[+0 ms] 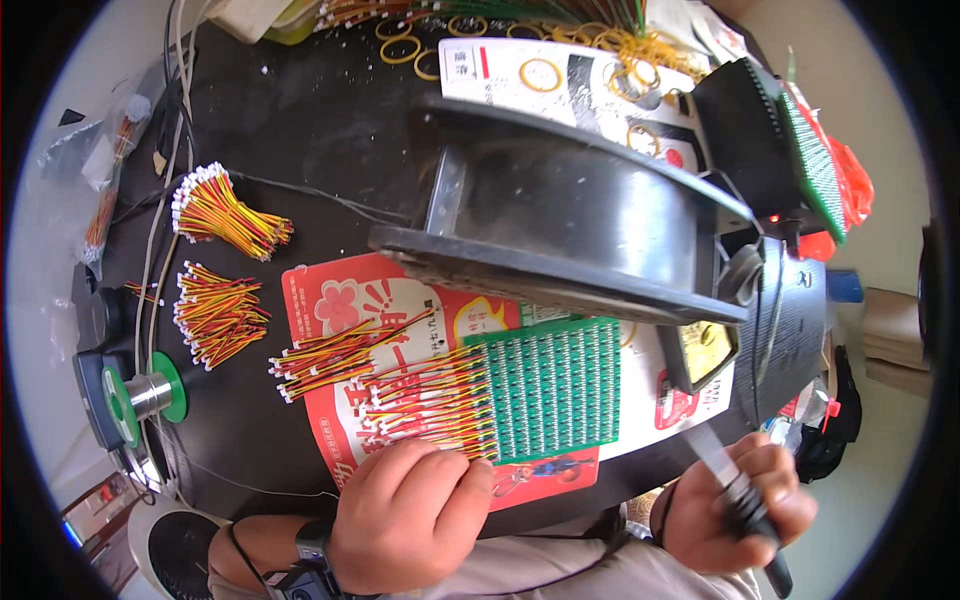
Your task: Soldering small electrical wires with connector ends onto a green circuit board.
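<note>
Fingers (455, 492) of the left hand (400, 515) are bent and held close together in the head view, their tips at the lower left corner of the board (555, 390); whether they pinch a wire or only press down, one cannot tell. Those of the right hand (698, 522) are curled closed around the black handle of a tool (748, 512), whose pale front end is blurred and points up and leftward. Green and flat, the board lies just beyond the left fingertips and to their right, with red and yellow wires (462, 400) along its left edge. A wire cluster (325, 362) lies farther up and left of those fingertips. Beneath both is a red sheet (325, 440). Well left of the left fingers stands a solder spool (152, 396); farther up, a wire pile (220, 315) and a wire bundle (232, 215) rest on the black surface (320, 115). Beyond both hands' fingers stands a black fan (580, 215); up from the right fingers is a yellow sponge (705, 352).
</note>
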